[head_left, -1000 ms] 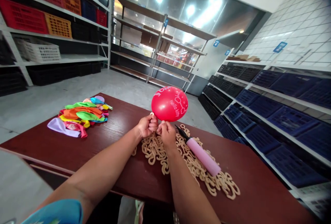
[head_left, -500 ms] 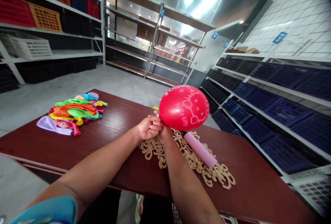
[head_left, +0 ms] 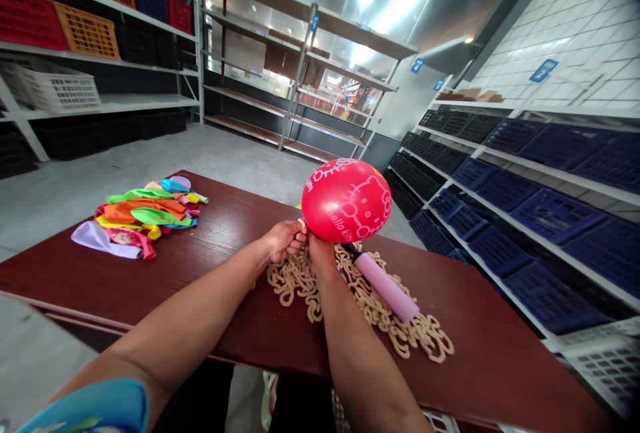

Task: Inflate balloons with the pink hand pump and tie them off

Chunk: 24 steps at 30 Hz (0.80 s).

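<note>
An inflated red balloon (head_left: 345,201) with pale cartoon print hovers over the far side of the table, its neck end toward my hands. My left hand (head_left: 287,241) is closed in a pinch at that neck. Close beside it, my right hand (head_left: 320,249) is under the balloon's near end, its fingers mostly hidden by the balloon and seemingly closed round the neck. Below lies a heap of tan curly strands (head_left: 295,279). A pink hand pump (head_left: 386,286) with a black end rests on the heap, right of my right forearm.
Several uninflated balloons (head_left: 145,213) in mixed colours lie piled on the left of the dark red table (head_left: 215,266). Shelving with blue crates (head_left: 555,219) lines the right side. Red and orange crates (head_left: 90,31) fill the left racks. Tall metal shelves (head_left: 300,79) stand behind.
The balloon has moved slightly left and up and turned a little. My left hand has drawn slightly left, a small gap opening between my hands. More of the pump's black end shows.
</note>
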Each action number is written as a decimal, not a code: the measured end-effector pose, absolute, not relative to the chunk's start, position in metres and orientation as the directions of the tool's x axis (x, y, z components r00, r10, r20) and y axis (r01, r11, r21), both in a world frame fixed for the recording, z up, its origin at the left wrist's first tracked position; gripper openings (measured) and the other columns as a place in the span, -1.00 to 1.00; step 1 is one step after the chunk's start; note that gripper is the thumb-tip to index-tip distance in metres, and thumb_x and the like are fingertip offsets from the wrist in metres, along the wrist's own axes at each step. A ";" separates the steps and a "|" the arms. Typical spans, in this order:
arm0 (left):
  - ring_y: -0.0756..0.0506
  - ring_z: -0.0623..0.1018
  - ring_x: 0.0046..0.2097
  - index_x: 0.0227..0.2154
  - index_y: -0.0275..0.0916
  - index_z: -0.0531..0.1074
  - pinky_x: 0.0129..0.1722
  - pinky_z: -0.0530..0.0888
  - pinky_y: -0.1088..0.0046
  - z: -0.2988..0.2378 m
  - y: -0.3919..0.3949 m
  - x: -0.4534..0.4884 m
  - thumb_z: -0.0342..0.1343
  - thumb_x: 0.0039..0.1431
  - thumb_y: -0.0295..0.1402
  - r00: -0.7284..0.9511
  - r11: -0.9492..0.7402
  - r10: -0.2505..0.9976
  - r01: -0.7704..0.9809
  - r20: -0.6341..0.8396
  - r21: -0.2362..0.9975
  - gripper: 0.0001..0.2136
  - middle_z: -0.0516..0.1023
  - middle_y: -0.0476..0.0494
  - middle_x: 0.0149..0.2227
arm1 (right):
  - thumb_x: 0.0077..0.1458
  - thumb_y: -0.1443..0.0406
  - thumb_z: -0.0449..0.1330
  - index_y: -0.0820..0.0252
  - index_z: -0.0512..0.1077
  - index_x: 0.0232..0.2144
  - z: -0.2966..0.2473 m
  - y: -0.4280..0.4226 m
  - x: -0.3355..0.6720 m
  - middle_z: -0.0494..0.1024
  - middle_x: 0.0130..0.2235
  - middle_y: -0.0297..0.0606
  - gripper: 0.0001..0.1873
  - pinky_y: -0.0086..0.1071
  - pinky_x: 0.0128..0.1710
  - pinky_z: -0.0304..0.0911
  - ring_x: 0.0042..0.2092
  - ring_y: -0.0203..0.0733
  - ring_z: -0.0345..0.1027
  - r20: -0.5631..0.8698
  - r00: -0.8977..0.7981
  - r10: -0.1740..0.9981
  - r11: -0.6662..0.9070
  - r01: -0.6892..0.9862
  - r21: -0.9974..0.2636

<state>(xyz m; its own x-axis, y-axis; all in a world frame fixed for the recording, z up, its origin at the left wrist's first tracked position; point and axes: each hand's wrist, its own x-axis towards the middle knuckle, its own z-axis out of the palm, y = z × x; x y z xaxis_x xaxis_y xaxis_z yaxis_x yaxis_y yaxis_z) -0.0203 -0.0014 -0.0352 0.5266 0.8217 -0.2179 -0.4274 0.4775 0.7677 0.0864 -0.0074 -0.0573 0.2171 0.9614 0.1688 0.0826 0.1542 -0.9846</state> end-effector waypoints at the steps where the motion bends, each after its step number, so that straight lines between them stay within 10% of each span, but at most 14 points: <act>1: 0.17 -0.04 -0.73 -0.59 -0.27 0.16 -0.72 -0.15 0.65 -0.037 0.000 -0.020 -0.02 0.06 -0.39 0.454 0.416 0.862 -0.378 -0.226 0.827 -0.82 0.04 0.13 -0.68 | -0.15 0.15 0.18 0.18 0.34 -0.50 -0.058 -0.008 0.086 0.32 -0.63 -0.47 -0.79 -0.50 -0.64 0.05 -0.58 -0.40 0.15 0.123 0.237 0.964 0.121 0.023 -0.992; 10: 0.00 0.30 -0.56 -0.70 -0.24 0.29 -0.56 0.13 0.49 -0.056 0.019 -0.031 -0.13 0.10 -0.28 -0.055 -0.024 0.997 0.387 0.049 0.922 -0.68 0.32 -0.07 -0.66 | -0.27 0.29 0.26 0.20 0.33 -0.51 -0.052 -0.015 0.074 0.29 -0.64 -0.53 -0.80 -0.62 -0.74 -0.15 -0.68 -0.53 0.01 -0.253 -0.084 0.964 -0.262 -0.462 -0.847; 16: -0.05 0.38 -0.52 -0.69 -0.23 0.35 -0.51 0.18 0.47 -0.059 0.027 -0.039 -0.21 0.15 -0.26 -0.143 0.022 0.989 0.456 0.049 0.890 -0.61 0.41 -0.14 -0.63 | -0.24 0.30 0.27 0.18 0.39 -0.44 -0.055 -0.020 0.054 0.37 -0.57 -0.47 -0.79 -0.61 -0.71 -0.01 -0.64 -0.51 0.12 -0.231 -0.050 0.972 -0.216 -0.586 -0.781; 24: -0.06 0.40 -0.46 -0.64 -0.23 0.35 -0.46 0.19 0.47 -0.056 0.023 -0.033 -0.22 0.16 -0.18 -0.114 -0.089 0.978 0.516 0.172 0.852 -0.60 0.42 -0.14 -0.57 | -0.04 0.18 0.10 0.16 0.43 -0.43 -0.058 -0.018 0.069 0.40 -0.54 -0.40 -0.81 -0.47 -0.54 0.17 -0.54 -0.35 0.23 0.278 0.131 0.952 0.254 0.173 -0.952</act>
